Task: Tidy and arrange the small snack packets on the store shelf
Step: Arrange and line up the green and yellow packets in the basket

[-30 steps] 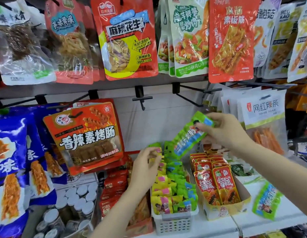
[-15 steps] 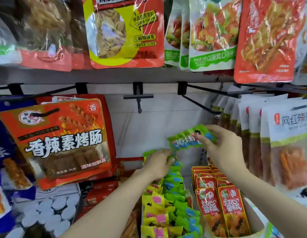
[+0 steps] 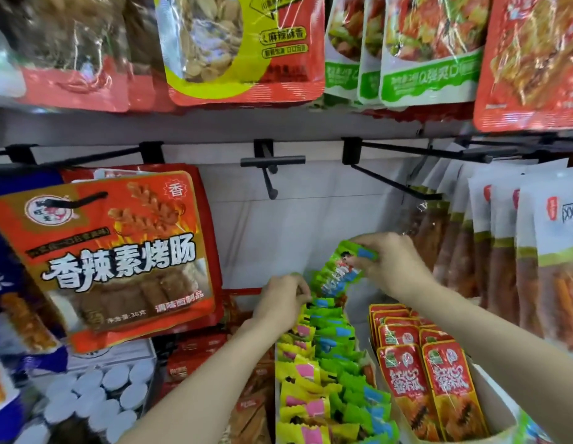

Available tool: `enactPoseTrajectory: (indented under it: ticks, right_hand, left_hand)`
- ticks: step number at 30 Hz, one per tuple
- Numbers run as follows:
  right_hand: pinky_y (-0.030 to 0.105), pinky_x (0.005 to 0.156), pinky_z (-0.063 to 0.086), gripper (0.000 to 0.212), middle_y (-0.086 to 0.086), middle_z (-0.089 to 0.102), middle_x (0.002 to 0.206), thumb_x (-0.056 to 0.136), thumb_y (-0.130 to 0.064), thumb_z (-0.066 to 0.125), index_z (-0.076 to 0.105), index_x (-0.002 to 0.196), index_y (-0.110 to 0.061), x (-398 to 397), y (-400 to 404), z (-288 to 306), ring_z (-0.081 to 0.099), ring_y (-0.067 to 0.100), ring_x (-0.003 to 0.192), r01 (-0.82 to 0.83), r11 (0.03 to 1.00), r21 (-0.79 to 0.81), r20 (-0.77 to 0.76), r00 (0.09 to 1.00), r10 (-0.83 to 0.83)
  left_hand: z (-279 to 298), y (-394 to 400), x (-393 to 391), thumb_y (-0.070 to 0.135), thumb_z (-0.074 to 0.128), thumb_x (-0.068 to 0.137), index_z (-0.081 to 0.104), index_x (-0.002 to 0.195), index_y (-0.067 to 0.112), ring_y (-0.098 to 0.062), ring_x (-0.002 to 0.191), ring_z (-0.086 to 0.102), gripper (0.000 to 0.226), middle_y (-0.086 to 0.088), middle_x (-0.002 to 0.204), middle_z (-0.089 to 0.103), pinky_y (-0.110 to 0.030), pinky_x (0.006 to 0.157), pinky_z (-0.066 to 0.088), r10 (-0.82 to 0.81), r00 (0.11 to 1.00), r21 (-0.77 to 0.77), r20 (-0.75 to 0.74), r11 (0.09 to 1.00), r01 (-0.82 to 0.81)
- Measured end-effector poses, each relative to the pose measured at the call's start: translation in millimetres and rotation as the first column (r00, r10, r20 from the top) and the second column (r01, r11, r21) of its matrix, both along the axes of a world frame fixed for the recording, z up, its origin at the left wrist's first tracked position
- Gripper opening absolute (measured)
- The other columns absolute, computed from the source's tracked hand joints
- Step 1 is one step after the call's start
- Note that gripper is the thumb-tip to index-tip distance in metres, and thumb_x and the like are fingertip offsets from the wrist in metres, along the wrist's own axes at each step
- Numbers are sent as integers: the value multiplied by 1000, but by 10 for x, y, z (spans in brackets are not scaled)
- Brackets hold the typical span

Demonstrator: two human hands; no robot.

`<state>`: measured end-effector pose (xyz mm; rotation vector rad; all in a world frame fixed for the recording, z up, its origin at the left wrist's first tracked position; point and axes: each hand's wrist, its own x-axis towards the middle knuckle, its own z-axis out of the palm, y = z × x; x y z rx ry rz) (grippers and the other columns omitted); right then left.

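Big hanging bags (image 3: 243,49) fill the top, 10 to 2 o'clock, on the upper rail; an orange sausage bag (image 3: 112,251) hangs at 9 o'clock, white-topped strip bags (image 3: 509,251) at 3 o'clock, one empty hook (image 3: 269,174) at 12 between them. Lower left, 7 o'clock: box of white-lidded tubs (image 3: 96,395). Bottom centre, 6 o'clock: basket rows of small packets, yellow row (image 3: 303,376) on the left touching the green row (image 3: 339,344) on the right, both standing fairly upright and packed tight. At 5 o'clock, just beside them, a card box (image 3: 500,408) of red packets (image 3: 429,379), neatly filed. Left hand (image 3: 282,302) is at the far end of the rows, fingers curled down onto the back packets, seems to be pressing or parting them; exact grip hidden behind the knuckles. Right hand (image 3: 391,264), at about 1 o'clock from the left hand, pinches one green packet (image 3: 341,272) by its top edge with thumb and fingers, packet tilted, lower end dipping to the back of the green row, touching or nearly so, can't tell which. Progress judgement: most packets already lined up; this one is being slotted in at the back. Left to do: seat it, level the row tops. Anything loose outside the frame can't be judged.
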<state>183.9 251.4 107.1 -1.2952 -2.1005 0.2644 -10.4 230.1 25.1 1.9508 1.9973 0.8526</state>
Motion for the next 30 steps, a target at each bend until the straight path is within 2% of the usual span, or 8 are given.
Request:
enactPoseTrajectory:
  ticks: [3, 7, 11, 15, 22, 25, 27, 30]
  right_hand:
    - [24, 79, 39, 25, 9, 71, 110, 88, -25, 71, 71, 111, -19, -278, 207, -81, 62, 27, 110, -6, 996, -90, 111, 994, 17]
    - [27, 98, 40, 37, 11, 62, 130, 91, -21, 67, 63, 128, -18, -426, 373, -237, 55, 28, 123, 39, 986, -163, 135, 991, -16]
    - [28, 87, 44, 34, 11, 68, 116, 85, -23, 73, 66, 118, -20, -392, 457, -169, 61, 29, 110, 22, 998, -65, 86, 996, -16]
    - [28, 83, 46, 34, 5, 70, 110, 76, -32, 82, 70, 106, -21, -382, 426, -340, 63, 25, 105, 31, 985, -172, 302, 953, 23]
    - [35, 91, 47, 22, 4, 67, 115, 97, -35, 56, 68, 113, -25, -257, 418, -532, 58, 26, 115, -10, 970, -243, 501, 855, 135]
    - [36, 92, 45, 26, 3, 63, 119, 99, -42, 49, 64, 118, -32, -160, 392, -503, 56, 25, 117, -33, 987, -156, 599, 792, 121]
    - [35, 88, 46, 29, 3, 63, 118, 99, -44, 49, 64, 120, -32, -193, 330, -563, 58, 25, 115, -25, 997, -72, 592, 804, 62]
    - [34, 83, 47, 34, 10, 65, 112, 96, -48, 50, 65, 112, -21, -314, 269, -691, 61, 29, 109, 41, 998, -43, 552, 834, -10]
  left_hand:
    - [-23, 33, 59, 24, 69, 91, 71, 97, 17, -26, 98, 67, 9, -8, 99, 73, -30, 84, 48, 36, 999, 8, 35, 999, -36]
    - [-74, 37, 70, 22, 67, 92, 70, 94, 16, -24, 96, 67, 7, -6, 98, 73, -31, 82, 49, 55, 996, 67, 71, 996, -60]
    - [-131, 44, 60, 21, 68, 91, 69, 89, 21, -22, 90, 67, 2, 0, 91, 74, -36, 80, 51, 67, 994, 151, 92, 985, -80]
    - [-126, 81, 79, 20, 70, 89, 68, 89, 20, -21, 90, 68, 1, 2, 91, 74, -34, 80, 52, 54, 994, 136, 95, 988, -66]
    - [-112, 102, 72, 11, 63, 92, 63, 91, 15, -25, 99, 62, 4, -6, 105, 66, -34, 85, 46, 24, 1000, 138, 18, 990, -26]
    - [-108, 120, 78, 5, 65, 89, 61, 89, 10, -25, 100, 61, 6, -7, 106, 66, -35, 90, 46, -110, 991, 140, 70, 985, 99]
    - [-98, 101, 77, 11, 72, 87, 61, 92, 14, -24, 90, 63, 12, -4, 94, 67, -36, 84, 48, -135, 985, 95, 110, 988, 125]
    - [-121, 110, 41, 15, 78, 82, 53, 112, 18, -26, 94, 63, 39, -4, 92, 62, -37, 86, 50, -101, 983, 40, 150, 995, 96]
